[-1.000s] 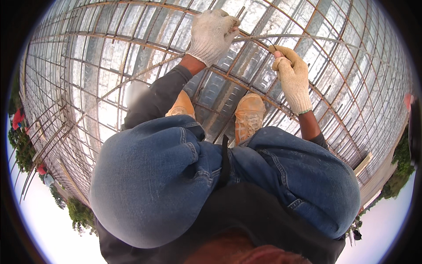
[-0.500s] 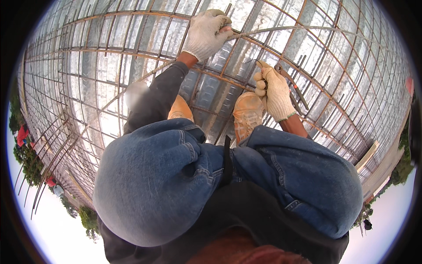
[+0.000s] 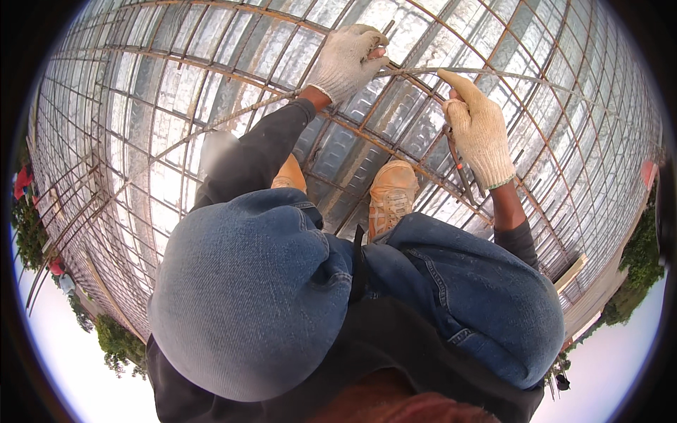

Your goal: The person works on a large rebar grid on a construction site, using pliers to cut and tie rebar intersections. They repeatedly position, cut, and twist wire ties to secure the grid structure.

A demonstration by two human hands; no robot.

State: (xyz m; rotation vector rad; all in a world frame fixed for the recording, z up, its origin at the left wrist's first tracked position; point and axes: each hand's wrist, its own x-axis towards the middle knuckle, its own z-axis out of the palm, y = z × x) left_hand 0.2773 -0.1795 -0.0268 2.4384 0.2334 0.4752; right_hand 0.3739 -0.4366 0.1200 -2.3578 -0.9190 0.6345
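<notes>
My left hand (image 3: 347,63), in a whitish knit glove, is closed with its fingers curled and thumb tip beside a crossing of steel bars. What it may pinch is too small to make out. A long ribbed bar (image 3: 486,70) runs diagonally past its fingertips and on to the right. My right hand (image 3: 481,130), also gloved, has its index finger stretched toward that bar and the other fingers curled in; anything inside them is hidden. Just below those curled fingers is a pair of pliers (image 3: 458,166) with orange-marked handles. Whether the hand touches the pliers, I cannot tell.
Rebar mesh (image 3: 233,74) spreads over ribbed shiny metal decking (image 3: 166,130). My tan shoes (image 3: 391,197) stand between my arms. A wooden board (image 3: 570,273) lies at the right. Bar ends (image 3: 53,264) stick out at the left edge, near people in red.
My right hand has moved up and right, from beside my shoe to the long bar. My left hand remains at the crossing. The whole view has shifted slightly.
</notes>
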